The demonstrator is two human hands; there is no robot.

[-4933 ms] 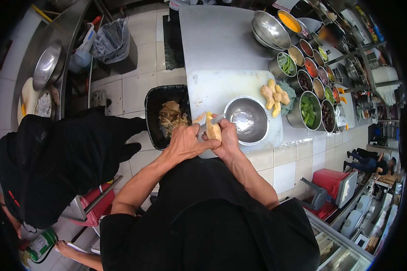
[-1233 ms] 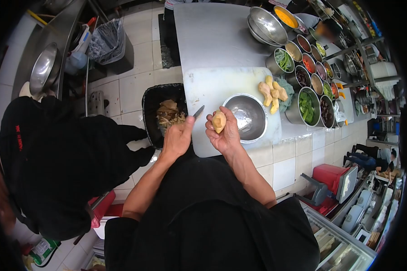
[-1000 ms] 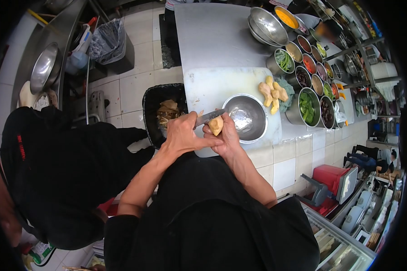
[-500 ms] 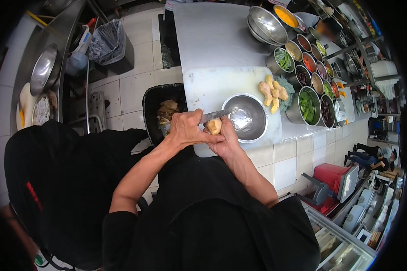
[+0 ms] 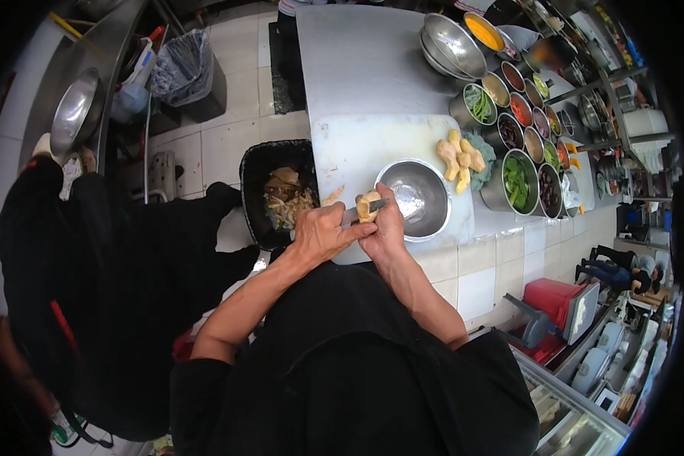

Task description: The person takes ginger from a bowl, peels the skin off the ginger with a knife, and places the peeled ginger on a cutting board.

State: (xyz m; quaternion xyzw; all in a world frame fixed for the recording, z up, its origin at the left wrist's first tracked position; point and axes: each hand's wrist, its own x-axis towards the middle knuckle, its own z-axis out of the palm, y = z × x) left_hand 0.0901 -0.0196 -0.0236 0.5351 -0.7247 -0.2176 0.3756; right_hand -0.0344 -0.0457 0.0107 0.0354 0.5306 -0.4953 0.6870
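Observation:
A knife (image 5: 351, 216) is gripped in my left hand (image 5: 323, 231), its blade against a pale tan root piece (image 5: 368, 205) that looks like ginger. My right hand (image 5: 388, 228) is wrapped round that piece from the other side, beside the near left rim of a steel bowl (image 5: 442, 181). The bowl holds nothing that I can make out. Both hands are over the near edge of a white cutting board (image 5: 357, 144). Several peeled root pieces (image 5: 461, 158) lie on the board behind the bowl, next to a green cloth (image 5: 482, 161). A peel scrap (image 5: 332, 195) lies near my left hand.
A black-lined bin (image 5: 280, 148) with peels is left of the board. Metal containers of vegetables (image 5: 517, 182) and a stack of steel bowls (image 5: 452, 45) stand on the steel table (image 5: 357, 53). A co-worker in black (image 5: 106, 289) bends at the left.
The root piece has turned in my right hand, and the knife blade now crosses its face. Both hands have shifted slightly right. The co-worker at the left has moved toward the side counter.

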